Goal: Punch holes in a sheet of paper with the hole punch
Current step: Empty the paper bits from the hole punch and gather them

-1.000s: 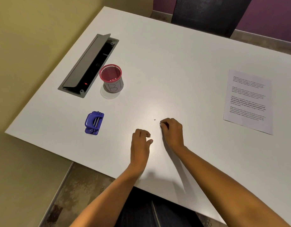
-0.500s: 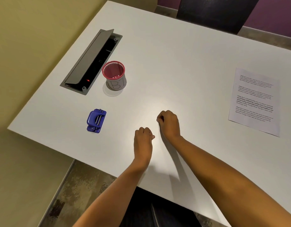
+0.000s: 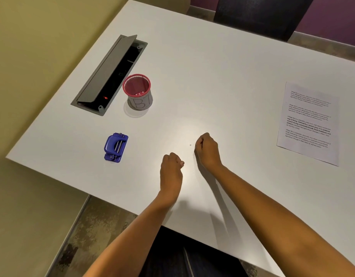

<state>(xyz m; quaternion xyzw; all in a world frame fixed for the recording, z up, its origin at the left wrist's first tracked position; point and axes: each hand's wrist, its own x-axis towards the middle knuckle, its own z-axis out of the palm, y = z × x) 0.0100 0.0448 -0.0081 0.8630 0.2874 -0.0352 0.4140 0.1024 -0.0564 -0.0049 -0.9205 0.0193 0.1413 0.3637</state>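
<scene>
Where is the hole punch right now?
The blue hole punch lies on the white table to the left of the left hand, near the table's front edge, below the red mesh cup.

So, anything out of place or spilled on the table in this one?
One tiny white dot, likely a punched chad, lies loose on the table just left of the right hand. The floor box lid stands open. Punch, cup and paper look orderly.

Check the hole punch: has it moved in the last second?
No. The blue hole punch sits at the same offset from the red mesh cup and from the near edge of the table. Only the camera shifted.
</scene>
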